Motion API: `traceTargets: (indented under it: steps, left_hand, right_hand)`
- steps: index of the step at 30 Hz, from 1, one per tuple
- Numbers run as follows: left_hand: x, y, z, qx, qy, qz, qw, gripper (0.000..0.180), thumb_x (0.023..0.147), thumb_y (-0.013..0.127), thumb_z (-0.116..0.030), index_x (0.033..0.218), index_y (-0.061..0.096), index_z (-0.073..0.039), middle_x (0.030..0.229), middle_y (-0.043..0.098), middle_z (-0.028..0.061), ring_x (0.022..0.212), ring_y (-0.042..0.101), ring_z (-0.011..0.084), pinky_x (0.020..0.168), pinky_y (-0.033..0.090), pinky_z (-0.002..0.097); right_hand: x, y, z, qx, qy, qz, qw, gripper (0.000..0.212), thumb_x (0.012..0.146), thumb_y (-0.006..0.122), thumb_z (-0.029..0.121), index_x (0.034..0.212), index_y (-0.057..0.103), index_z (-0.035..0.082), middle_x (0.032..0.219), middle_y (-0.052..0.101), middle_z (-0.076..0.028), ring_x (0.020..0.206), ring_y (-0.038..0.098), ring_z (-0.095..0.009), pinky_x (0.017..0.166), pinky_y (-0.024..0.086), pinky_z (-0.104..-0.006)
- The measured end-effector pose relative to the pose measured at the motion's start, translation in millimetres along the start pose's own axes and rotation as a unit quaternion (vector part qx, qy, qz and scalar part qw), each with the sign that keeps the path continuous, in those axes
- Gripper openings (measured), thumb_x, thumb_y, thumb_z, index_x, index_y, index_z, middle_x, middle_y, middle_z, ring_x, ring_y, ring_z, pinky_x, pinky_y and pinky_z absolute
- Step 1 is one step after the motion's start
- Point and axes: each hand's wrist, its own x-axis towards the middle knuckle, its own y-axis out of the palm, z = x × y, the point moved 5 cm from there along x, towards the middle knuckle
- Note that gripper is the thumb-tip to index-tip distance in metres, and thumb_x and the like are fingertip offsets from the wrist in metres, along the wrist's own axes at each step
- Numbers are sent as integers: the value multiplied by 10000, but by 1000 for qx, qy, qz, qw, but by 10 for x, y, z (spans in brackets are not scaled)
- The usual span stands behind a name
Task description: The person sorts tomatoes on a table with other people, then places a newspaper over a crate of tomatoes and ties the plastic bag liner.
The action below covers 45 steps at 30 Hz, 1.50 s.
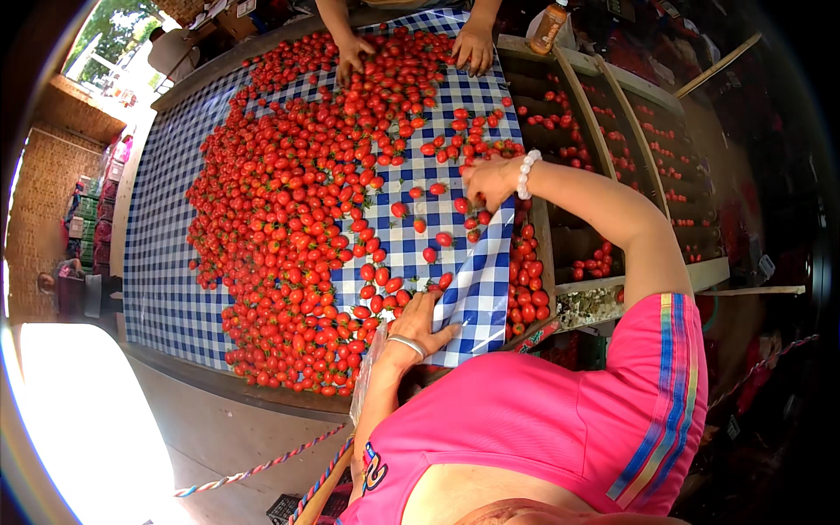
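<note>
Small red cherry tomatoes (289,201) lie in a broad heap on a blue-and-white checked cloth (166,262). My left hand (413,328), with a metal bangle, rests at the near side of the heap. Its fingers are stretched toward a few tomatoes and its thumb is apart, beside a raised fold (477,302) of the cloth. Over the cloth's right edge, my right hand (492,181) wears a pale bead bracelet (528,173). Its fingers curl down among loose tomatoes (468,131); the fingertips are partly hidden, and what they hold is unclear.
Across the table another person's hands (352,58) touch the heap and cloth. To the right, wooden-framed sloping channels (573,114) carry scattered tomatoes, and more tomatoes (528,284) collect beside the cloth. A bottle (549,26) stands at the far right corner. A striped rope (262,464) crosses at lower left.
</note>
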Motion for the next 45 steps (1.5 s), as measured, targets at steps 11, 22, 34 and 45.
traceTargets:
  steps: [11, 22, 34, 45]
  left_hand:
    - [133, 118, 595, -419, -116, -92, 896, 301, 999, 486, -253, 1184, 533, -20, 995, 621, 65, 860, 604, 126, 762, 487, 245]
    - [91, 146, 947, -596, -252, -195, 737, 181, 966, 523, -215, 1069, 594, -85, 862, 628, -4, 663, 558, 69, 521, 395, 199]
    - [126, 161, 852, -622, -258, -176, 718, 163, 953, 520, -177, 1063, 583, -74, 850, 607, 6, 651, 535, 83, 511, 380, 213]
    - [136, 249, 1003, -708, -250, -185, 634, 215, 944, 532, -285, 1090, 566, -130, 867, 594, -12, 650, 511, 93, 485, 354, 223]
  right_hand:
    - [376, -535, -704, 64, 138, -248, 957, 419, 777, 619, 113, 1194, 615, 152, 1242, 556, -144, 1078, 559, -367, 842, 490, -450]
    - [861, -333, -234, 121, 103, -171, 972, 595, 749, 672, 237, 1320, 514, 181, 1265, 449, -154, 1111, 550, -330, 910, 461, -409]
    - [1093, -433, 301, 112, 123, -238, 957, 485, 789, 661, 486, 1114, 647, 126, 1222, 488, -172, 959, 630, -307, 814, 515, -402]
    - [1191, -339, 786, 64, 29, -314, 947, 288, 818, 590, 104, 1106, 601, 111, 1083, 533, -166, 804, 640, -339, 713, 532, -427]
